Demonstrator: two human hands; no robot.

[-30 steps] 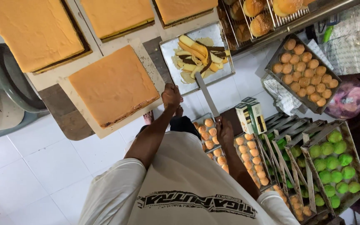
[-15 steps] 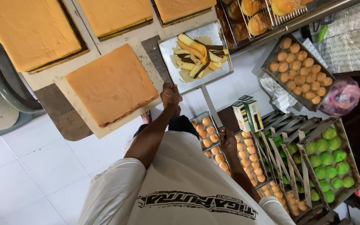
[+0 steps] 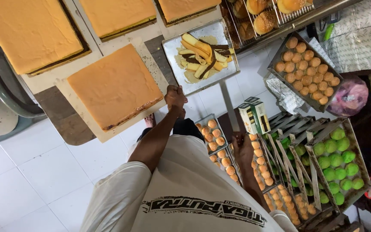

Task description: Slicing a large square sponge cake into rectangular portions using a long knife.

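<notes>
Bakery workroom: sheet cakes (image 3: 114,83) on boards, stacked trays of buns (image 3: 305,68), tiled floor (image 3: 44,172)

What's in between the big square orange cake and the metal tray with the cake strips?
In the head view, the person's left hand sits between the orange cake and the metal tray, closed at the cake board's corner.

I count four orange sheet cakes: one nearest me (image 3: 114,86) at the worktop's near edge, one at the far left corner (image 3: 28,32), two more (image 3: 117,15) (image 3: 185,6) along the far edge. I see one steel tray of trimmings (image 3: 200,58), one tray of brown buns (image 3: 305,71), and one crate of green buns (image 3: 336,165).
</notes>
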